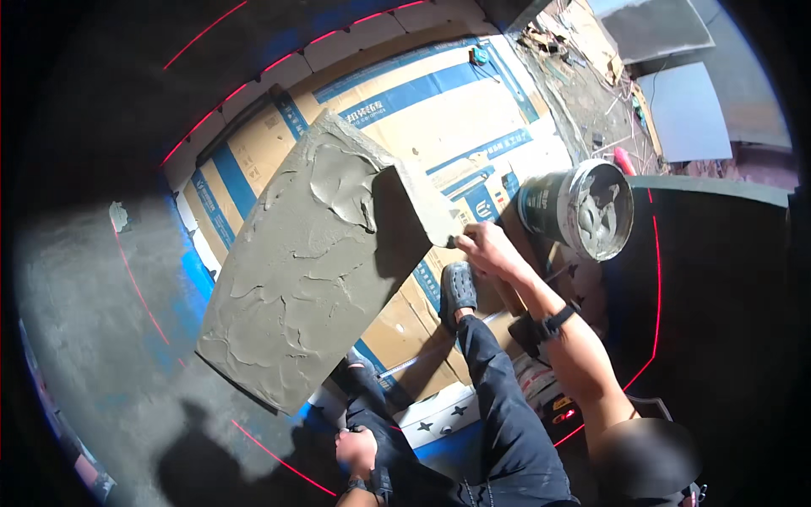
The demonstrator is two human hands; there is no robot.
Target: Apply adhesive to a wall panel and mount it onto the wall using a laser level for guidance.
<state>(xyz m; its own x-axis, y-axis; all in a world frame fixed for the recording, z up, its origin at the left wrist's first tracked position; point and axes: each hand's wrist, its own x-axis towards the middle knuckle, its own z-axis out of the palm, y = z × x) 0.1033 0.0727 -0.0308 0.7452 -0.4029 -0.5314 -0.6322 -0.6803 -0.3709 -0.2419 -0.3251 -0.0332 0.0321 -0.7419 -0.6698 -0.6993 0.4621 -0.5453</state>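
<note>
A large grey slab (287, 287), probably a tile, is tilted in front of me, its face spread with wet grey mortar in ridges and swirls. A thicker mound of mortar (340, 182) lies near its upper end. My right hand (488, 251) is closed round the handle of a trowel (427, 203), whose mortar-smeared blade is at the slab's right edge and casts a dark shadow on it. Low in the picture, beside my leg, my left hand (356, 450) is curled into a fist; whatever it may hold is hidden.
A mortar-coated bucket (604, 211) stands at the right. Flattened cardboard (414, 321) covers the floor under my feet. A teal tape measure (480, 56) lies at the far edge. Red laser lines (656, 279) cross dark surfaces. Debris (574, 51) is scattered at the far right.
</note>
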